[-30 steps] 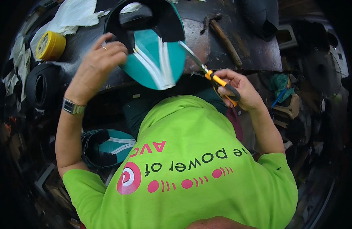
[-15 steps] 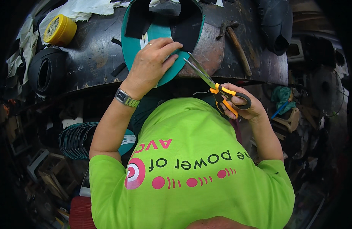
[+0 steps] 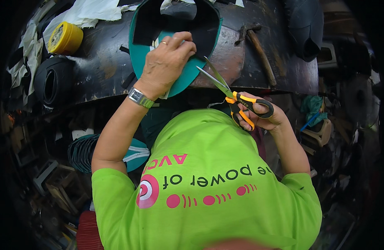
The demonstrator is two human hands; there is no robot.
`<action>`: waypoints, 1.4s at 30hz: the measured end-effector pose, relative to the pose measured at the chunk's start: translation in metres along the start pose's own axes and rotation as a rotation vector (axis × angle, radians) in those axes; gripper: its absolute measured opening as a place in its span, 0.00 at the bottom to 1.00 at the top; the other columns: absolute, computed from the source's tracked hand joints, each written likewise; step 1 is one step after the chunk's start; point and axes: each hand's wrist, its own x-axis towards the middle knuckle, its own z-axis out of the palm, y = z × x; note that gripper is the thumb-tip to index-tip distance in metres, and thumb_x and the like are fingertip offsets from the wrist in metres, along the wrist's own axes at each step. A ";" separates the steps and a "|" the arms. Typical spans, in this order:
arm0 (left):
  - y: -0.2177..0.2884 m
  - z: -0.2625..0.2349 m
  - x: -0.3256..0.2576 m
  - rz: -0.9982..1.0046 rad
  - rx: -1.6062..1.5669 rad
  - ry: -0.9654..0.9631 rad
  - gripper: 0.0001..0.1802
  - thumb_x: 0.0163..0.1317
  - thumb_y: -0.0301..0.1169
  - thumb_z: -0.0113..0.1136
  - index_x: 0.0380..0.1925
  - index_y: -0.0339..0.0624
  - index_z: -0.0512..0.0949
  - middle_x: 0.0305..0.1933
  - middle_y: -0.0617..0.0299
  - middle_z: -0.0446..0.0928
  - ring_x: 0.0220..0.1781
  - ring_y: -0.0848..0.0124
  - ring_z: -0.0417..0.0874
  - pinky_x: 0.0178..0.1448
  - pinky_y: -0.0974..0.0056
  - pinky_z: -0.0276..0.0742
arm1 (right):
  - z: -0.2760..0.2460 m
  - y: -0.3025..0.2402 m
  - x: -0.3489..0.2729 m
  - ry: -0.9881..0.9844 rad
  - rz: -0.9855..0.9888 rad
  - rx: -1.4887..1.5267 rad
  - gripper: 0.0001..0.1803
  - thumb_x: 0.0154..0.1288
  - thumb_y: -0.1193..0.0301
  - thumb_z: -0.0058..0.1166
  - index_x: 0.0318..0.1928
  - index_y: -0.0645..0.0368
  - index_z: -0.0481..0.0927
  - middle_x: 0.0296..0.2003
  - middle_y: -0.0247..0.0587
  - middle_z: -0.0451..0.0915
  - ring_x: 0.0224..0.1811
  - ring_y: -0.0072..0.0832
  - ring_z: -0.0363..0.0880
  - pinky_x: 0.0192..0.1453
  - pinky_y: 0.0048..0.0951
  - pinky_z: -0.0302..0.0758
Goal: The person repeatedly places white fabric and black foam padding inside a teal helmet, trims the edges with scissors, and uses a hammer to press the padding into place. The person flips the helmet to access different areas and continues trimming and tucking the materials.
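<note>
A teal and black fabric piece (image 3: pixel 135 58), curved at its near end and with a white stripe, lies at the table's front edge. My left hand (image 3: pixel 169 58) rests over it with bent, closed fingers. The fingertips are hidden, so I cannot make out what they pinch. In my right hand (image 3: pixel 269 118) is a pair of scissors (image 3: pixel 244 102) with yellow and black handles, gripped by the loops. Their blades stand apart and point up and left, the tips near the right edge of the teal part.
A hammer (image 3: pixel 261 56) lies right of the fabric piece on the dark table (image 3: pixel 98 66). Black shoe-shaped forms (image 3: pixel 302 31) stand at both sides. A yellow tub (image 3: pixel 67 38) and white cloth scraps (image 3: pixel 85 14) are at far left. Teal pieces (image 3: pixel 81 154) are stacked below the table.
My left hand has lifted its knuckles and curled its fingers more, moving slightly up and left. The fabric piece has shifted a little left. The scissors have moved slightly left, blades still apart.
</note>
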 end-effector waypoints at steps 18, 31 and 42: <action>-0.006 -0.007 -0.014 0.014 -0.202 0.129 0.13 0.51 0.23 0.76 0.38 0.45 0.86 0.43 0.64 0.75 0.34 0.69 0.81 0.37 0.64 0.81 | 0.011 -0.056 0.015 -0.106 0.171 0.019 0.41 0.66 0.50 0.68 0.67 0.64 0.67 0.39 0.39 0.75 0.36 0.32 0.81 0.34 0.30 0.79; -0.008 -0.007 -0.014 0.112 -0.143 0.120 0.17 0.43 0.23 0.76 0.37 0.47 0.87 0.41 0.67 0.75 0.28 0.72 0.76 0.32 0.63 0.68 | 0.012 -0.076 0.035 -0.127 0.145 -0.113 0.36 0.70 0.57 0.66 0.68 0.65 0.68 0.30 0.37 0.78 0.24 0.20 0.78 0.28 0.21 0.73; -0.008 -0.009 -0.011 0.142 -0.094 0.062 0.17 0.42 0.26 0.77 0.36 0.47 0.87 0.41 0.67 0.77 0.29 0.72 0.77 0.34 0.63 0.68 | 0.018 -0.083 0.028 0.050 0.201 -0.189 0.29 0.65 0.70 0.71 0.63 0.66 0.74 0.27 0.33 0.77 0.17 0.16 0.72 0.19 0.18 0.67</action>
